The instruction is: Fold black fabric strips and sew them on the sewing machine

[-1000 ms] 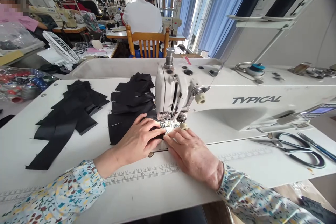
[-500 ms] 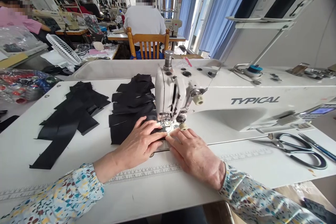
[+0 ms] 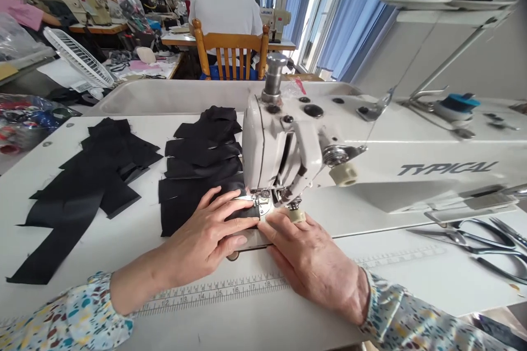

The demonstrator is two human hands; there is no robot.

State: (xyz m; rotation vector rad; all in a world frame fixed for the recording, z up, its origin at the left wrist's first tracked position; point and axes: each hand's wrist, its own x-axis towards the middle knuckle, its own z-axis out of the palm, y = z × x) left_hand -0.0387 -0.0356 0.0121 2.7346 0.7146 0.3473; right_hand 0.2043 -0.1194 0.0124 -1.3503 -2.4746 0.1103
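Note:
My left hand lies with fingers spread on a black fabric strip, its index and middle fingertips just left of the presser foot. Opposite it, my right hand rests palm down on the machine bed, its fingers stretched out and touching the strip's right end. A pale knob hides some of its fingertips. Both hands are at the needle area of a white sewing machine. Left of the machine head runs a row of overlapping black fabric pieces.
More black strips are heaped on the table's left side. A printed ruler runs along the front. Scissors lie at the right. Behind the table stand a wooden chair, a seated person and a white fan.
My view has tipped down and come nearer, so the machine looks larger. Both hands keep nearly the same place beside the presser foot, and the fabric row looks unchanged.

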